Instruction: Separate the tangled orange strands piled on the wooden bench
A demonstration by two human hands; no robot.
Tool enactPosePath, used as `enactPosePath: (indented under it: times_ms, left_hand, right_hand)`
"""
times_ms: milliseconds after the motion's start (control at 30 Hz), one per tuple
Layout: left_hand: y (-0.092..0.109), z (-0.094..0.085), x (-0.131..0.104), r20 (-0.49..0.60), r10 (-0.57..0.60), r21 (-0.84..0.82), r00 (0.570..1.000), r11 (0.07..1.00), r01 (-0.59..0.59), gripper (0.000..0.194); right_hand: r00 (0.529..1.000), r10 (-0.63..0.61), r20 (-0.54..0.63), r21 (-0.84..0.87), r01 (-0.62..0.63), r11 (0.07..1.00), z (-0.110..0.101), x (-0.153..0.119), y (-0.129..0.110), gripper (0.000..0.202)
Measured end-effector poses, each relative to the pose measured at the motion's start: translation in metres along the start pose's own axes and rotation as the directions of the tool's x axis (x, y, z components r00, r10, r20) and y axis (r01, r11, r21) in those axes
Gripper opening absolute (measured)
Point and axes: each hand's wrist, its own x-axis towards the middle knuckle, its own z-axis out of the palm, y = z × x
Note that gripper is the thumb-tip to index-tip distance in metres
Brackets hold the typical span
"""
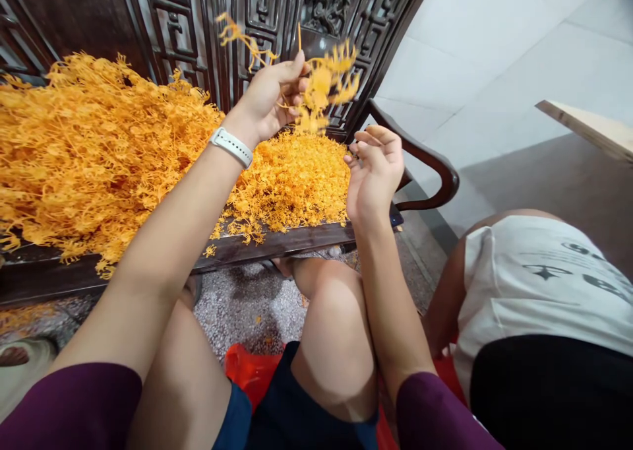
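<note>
My left hand (279,94), with a pale watch strap on its wrist, is raised over the bench and closed on thin orange stems. From it hang a blurred cluster of orange plastic flower pieces (321,90) and a looser sprig toward the left. Lower and to the right is my right hand (378,166), palm up with fingers loosely curled and slightly apart; nothing shows in it. Below both hands lies a small heap of orange flower pieces (291,186). A much larger pile of orange flower sprigs (99,153) covers the bench to the left.
The dark wooden bench (277,242) has a carved lattice back (188,34) and a curved armrest (445,183) at right. Close on my right sits another person in a white printed garment (539,278). A wooden board edge (588,130) juts in at far right. Red plastic (252,371) shows beneath me.
</note>
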Motion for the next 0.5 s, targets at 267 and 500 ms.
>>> enactPosePath:
  times_ms: [267,500]
  left_hand:
    - [-0.026,0.005,0.013,0.025,-0.179,-0.082,0.983,0.98,0.181,0.031]
    - [-0.038,0.024,0.009,-0.016,-0.226,-0.058,0.974,0.973,0.225,0.031]
  right_hand:
    - [0.994,0.087,0.071,-0.018,-0.086,0.996,0.008,0.0,0.017,0.071]
    - [0.975,0.18,0.129,-0.041,-0.177,0.983,0.012,0.001,0.025,0.052]
